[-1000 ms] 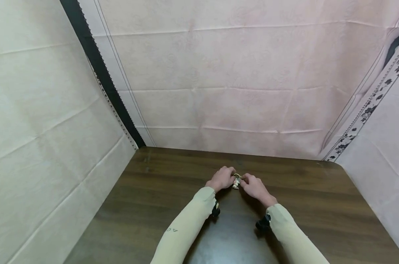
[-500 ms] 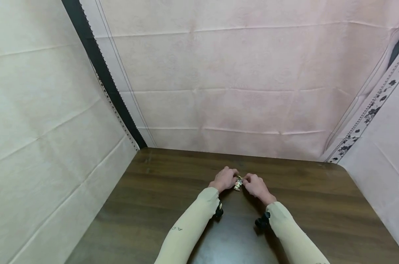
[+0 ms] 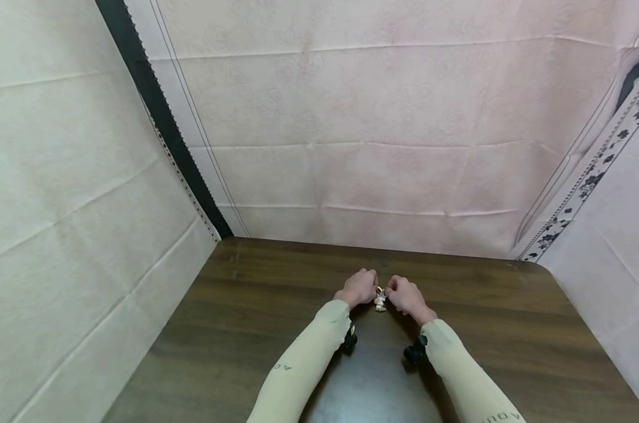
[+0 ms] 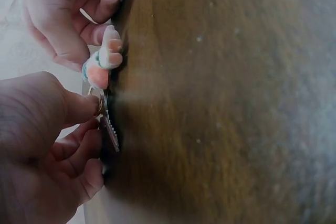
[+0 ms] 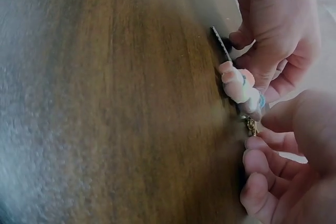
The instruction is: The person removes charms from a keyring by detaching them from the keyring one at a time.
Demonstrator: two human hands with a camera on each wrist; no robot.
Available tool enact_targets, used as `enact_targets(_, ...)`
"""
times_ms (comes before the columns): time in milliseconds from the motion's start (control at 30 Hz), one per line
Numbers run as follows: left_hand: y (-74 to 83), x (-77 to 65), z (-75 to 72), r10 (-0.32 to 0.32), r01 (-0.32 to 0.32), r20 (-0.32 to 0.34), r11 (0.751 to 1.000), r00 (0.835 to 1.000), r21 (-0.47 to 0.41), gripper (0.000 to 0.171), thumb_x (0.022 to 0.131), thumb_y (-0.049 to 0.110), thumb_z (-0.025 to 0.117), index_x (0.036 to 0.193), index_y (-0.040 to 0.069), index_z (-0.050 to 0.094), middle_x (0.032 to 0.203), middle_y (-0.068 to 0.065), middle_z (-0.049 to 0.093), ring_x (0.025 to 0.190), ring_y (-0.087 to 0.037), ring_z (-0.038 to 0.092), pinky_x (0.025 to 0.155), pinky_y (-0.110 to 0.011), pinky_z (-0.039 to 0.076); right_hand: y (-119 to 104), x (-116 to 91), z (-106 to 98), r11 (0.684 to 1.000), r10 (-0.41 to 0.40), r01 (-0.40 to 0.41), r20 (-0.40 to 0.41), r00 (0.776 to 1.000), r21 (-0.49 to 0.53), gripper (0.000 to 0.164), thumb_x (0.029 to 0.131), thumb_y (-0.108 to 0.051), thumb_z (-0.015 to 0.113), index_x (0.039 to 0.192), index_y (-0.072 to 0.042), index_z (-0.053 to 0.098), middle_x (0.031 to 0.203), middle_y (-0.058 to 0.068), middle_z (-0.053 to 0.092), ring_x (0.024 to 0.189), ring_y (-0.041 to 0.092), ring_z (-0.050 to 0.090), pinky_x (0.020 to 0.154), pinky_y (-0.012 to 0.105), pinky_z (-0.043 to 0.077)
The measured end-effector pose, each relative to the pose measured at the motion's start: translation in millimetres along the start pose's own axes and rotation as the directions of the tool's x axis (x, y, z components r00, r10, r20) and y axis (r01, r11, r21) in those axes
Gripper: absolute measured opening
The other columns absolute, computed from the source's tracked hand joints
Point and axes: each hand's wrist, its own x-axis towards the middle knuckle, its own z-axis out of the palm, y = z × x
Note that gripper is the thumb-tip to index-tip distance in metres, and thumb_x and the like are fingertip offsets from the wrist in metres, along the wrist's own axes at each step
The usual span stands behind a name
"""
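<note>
A keychain sits between both hands over the table. Its charm is a small pale figurine (image 3: 380,301) with orange-pink and green parts. My left hand (image 3: 358,288) pinches the gold ring (image 4: 100,100) between thumb and fingers. Below that thumb, a toothed metal key (image 4: 111,134) sticks out toward the tabletop. My right hand (image 3: 407,297) faces it from the other side, thumb and index finger pinching a gold clasp (image 5: 252,126) beside the figurine. The fingers partly hide the ring and clasp. In the right wrist view the key (image 5: 221,44) shows beyond the figurine, near the left hand.
The hands work close over a brown wood-grain table (image 3: 266,282), near its far edge. Pale cloth sheets (image 3: 377,117) hang behind and at both sides. Both wrists carry a small black camera mount (image 3: 415,349) below the pale sleeves.
The figurine has shifted slightly toward the person, and less of the gold ring shows between the hands. Both hands have moved only a little, keeping hold of the keychain.
</note>
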Motion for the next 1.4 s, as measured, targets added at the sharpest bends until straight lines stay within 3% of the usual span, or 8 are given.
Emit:
enact_targets(200, -3.3, -1.4, -1.1, 0.021, -0.019, 0.025, 0.996, 0.999, -0.087, 0.003, 0.098, 0.019, 0.056, 0.099, 0.018, 0.054, 0.088, 0.005, 0.057, 0.073, -0.013, 0.053, 0.064, -0.026, 0.045, 0.5, -2.6, -0.6, 0.998, -0.049, 0.048, 0.037, 0.998, 0.028, 0.029, 0.101, -0.020, 0.050, 0.125, -0.009, 0.060, 0.069, 0.005, 0.056, 0.053, 0.018, 0.050, 0.045, 0.030, 0.045)
enact_targets(500, -3.1, -11.1, -5.2, 0.035, -0.033, 0.004, 0.975, 0.999, -0.222, 0.003, 0.100, 0.020, 0.055, 0.101, 0.019, 0.052, 0.085, 0.004, 0.057, 0.062, -0.010, 0.054, 0.055, -0.023, 0.044, -1.2, -10.5, -2.3, 0.990, -0.122, 0.115, 0.080, 0.989, 0.082, 0.036, 0.101, -0.019, 0.050, 0.136, -0.013, 0.057, 0.067, 0.005, 0.056, 0.049, 0.016, 0.048, 0.044, 0.028, 0.042)
enact_targets(733, 0.8, -21.4, -13.3, 0.052, -0.057, -0.028, 0.964, 0.998, -0.260, 0.002, 0.100, 0.020, 0.056, 0.100, 0.018, 0.054, 0.088, 0.005, 0.057, 0.070, -0.011, 0.053, 0.058, -0.022, 0.044, 0.2, -14.3, -5.0, 0.975, -0.182, 0.169, 0.087, 0.979, 0.143, 0.024, 0.101, -0.015, 0.051, 0.120, -0.012, 0.065, 0.083, 0.009, 0.062, 0.060, 0.020, 0.055, 0.051, 0.033, 0.048)
enact_targets(867, 1.7, -27.7, -15.2, 0.065, -0.075, -0.048, 0.964, 0.997, -0.256, 0.003, 0.100, 0.022, 0.055, 0.098, 0.020, 0.054, 0.089, 0.007, 0.058, 0.072, -0.009, 0.053, 0.063, -0.022, 0.045, 3.5, -17.1, -6.0, 0.973, -0.201, 0.188, 0.090, 0.975, 0.135, 0.018, 0.101, -0.015, 0.053, 0.113, -0.012, 0.066, 0.083, 0.010, 0.063, 0.062, 0.021, 0.057, 0.051, 0.033, 0.050)
enact_targets(1033, 3.1, -36.3, -22.8, 0.087, -0.108, -0.086, 0.955, 0.992, -0.276, 0.005, 0.101, 0.023, 0.054, 0.097, 0.019, 0.054, 0.087, 0.006, 0.057, 0.069, -0.009, 0.053, 0.059, -0.021, 0.044, 3.9, -25.8, -8.7, 0.966, -0.227, 0.219, 0.043, 0.973, 0.138, 0.013, 0.100, -0.016, 0.056, 0.106, -0.014, 0.067, 0.082, 0.010, 0.062, 0.063, 0.022, 0.058, 0.050, 0.032, 0.050)
enact_targets(1333, 9.3, -51.5, -39.5, 0.148, -0.194, -0.173, 0.939, 0.974, -0.284, 0.004, 0.100, 0.024, 0.057, 0.099, 0.021, 0.056, 0.083, 0.006, 0.055, 0.068, -0.008, 0.051, 0.058, -0.020, 0.043, -10.6, -48.7, -20.8, 0.939, -0.317, 0.315, -0.007, 0.948, 0.140, 0.012, 0.100, -0.023, 0.057, 0.104, -0.015, 0.065, 0.085, 0.017, 0.064, 0.066, 0.020, 0.058, 0.054, 0.032, 0.051)
enact_targets(1400, 11.1, -56.5, -43.8, 0.164, -0.213, -0.183, 0.932, 0.969, -0.294, 0.004, 0.100, 0.024, 0.057, 0.099, 0.020, 0.055, 0.083, 0.006, 0.055, 0.068, -0.008, 0.051, 0.057, -0.020, 0.044, -15.1, -53.7, -24.4, 0.933, -0.338, 0.338, -0.017, 0.941, 0.122, 0.012, 0.100, -0.025, 0.057, 0.103, -0.016, 0.065, 0.082, 0.013, 0.063, 0.066, 0.019, 0.057, 0.054, 0.030, 0.050)
